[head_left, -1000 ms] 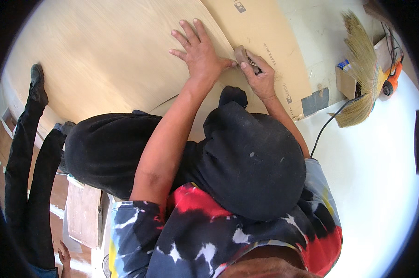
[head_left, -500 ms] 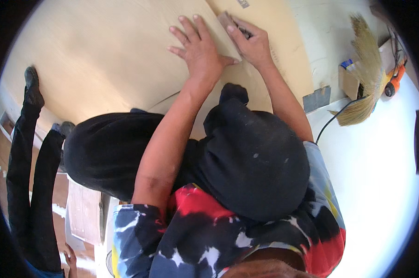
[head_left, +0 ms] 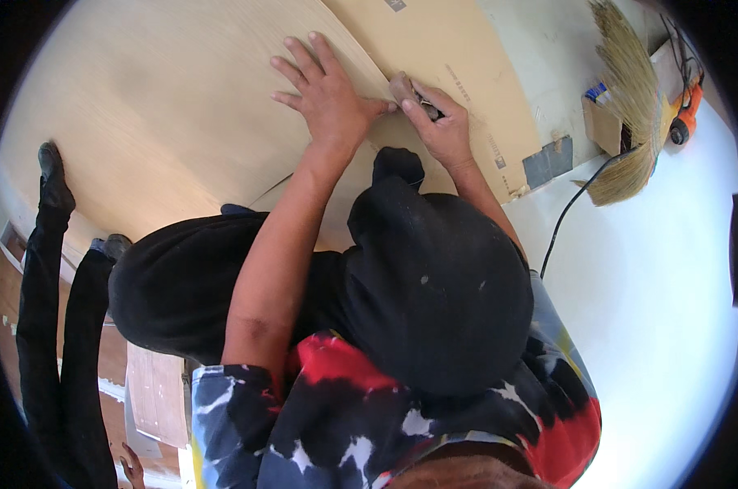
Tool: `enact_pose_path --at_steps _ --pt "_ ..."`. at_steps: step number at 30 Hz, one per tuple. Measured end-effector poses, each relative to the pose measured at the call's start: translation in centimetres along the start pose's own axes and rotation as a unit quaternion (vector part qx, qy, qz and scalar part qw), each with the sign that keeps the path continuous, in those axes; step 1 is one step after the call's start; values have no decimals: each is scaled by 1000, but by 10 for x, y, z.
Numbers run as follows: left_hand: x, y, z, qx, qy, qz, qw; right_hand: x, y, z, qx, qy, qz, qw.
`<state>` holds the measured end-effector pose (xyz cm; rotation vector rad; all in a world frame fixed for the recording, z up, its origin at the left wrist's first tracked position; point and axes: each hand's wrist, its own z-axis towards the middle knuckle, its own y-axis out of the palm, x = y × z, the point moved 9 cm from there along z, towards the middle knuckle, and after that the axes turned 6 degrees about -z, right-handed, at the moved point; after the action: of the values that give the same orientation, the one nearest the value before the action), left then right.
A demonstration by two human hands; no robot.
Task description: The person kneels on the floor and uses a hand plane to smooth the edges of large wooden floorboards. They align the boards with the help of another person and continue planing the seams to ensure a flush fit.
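Observation:
A large pale wooden panel [head_left: 181,90] lies in front of me, its straight right edge resting over brown cardboard [head_left: 442,49]. My left hand [head_left: 328,102] is spread flat on the panel close to that edge, thumb stretched toward it. My right hand [head_left: 446,130] grips a small brown sanding block [head_left: 402,86] against the panel's edge, just right of my left thumb. Fingers partly cover the block, and something dark shows between it and the palm. My dark-clothed knee [head_left: 434,285] is bent below the hands.
To the right lie a straw broom [head_left: 630,98], a small cardboard box [head_left: 604,126], an orange power tool [head_left: 687,118] and a black cable [head_left: 569,204]. A dark grey patch [head_left: 548,161] marks the cardboard's corner. Another person's dark-trousered legs [head_left: 39,310] are at far left.
My right hand has slid the block nearer to me along the panel's edge, close to my left thumb. The left hand remains flat on the panel. The whole view has shifted slightly.

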<state>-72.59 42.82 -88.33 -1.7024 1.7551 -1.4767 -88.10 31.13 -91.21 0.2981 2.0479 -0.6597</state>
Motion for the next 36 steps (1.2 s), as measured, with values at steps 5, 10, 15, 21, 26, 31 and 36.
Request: enact_pose_path --at_steps 5,10,15,21,26,31,36 --pt "2 -4 0 -5 -10 -3 1000 0 2 6 16 -15 3 1000" --pt "9 2 -2 -5 10 -23 1000 -22 14 42 22 -29 15 999" --pt "9 3 -7 -36 -26 -17 999 -20 11 36 19 -13 14 1000" --pt "13 4 2 -5 -4 10 1000 -30 15 57 45 -86 26 995" --pt "15 10 -3 -2 13 33 999 -100 52 138 36 -124 6 992" --pt "13 11 -9 -115 -67 37 990 -82 45 137 25 -107 20 994" --pt "20 4 -11 -45 59 46 996 -46 -12 130 32 35 252 967"
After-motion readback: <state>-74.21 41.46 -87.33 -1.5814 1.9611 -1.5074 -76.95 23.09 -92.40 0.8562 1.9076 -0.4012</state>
